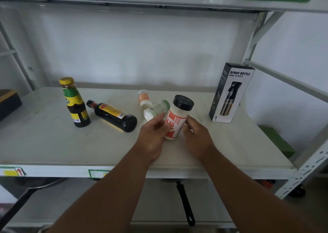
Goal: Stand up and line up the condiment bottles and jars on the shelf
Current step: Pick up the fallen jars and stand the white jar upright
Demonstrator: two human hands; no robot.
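Note:
A white jar with a black lid and red label [177, 119] is tilted slightly above the shelf [53, 144], with my left hand [152, 138] and my right hand [197, 137] gripping its two sides. Behind my left fingers a green-labelled white jar [157, 109] lies on its side. An orange-labelled jar [144, 97] lies on its side farther back. A dark sauce bottle with a red and yellow label [113, 114] lies flat, its base toward me. At the left a yellow-capped dark bottle [75, 103] stands upright.
A spray bottle box [231, 92] stands upright at the shelf's right end. A dark box [8, 103] sits at the far left. Pans with black handles [185, 202] rest on the lower shelf. A green box [276, 140] lies right of the shelf.

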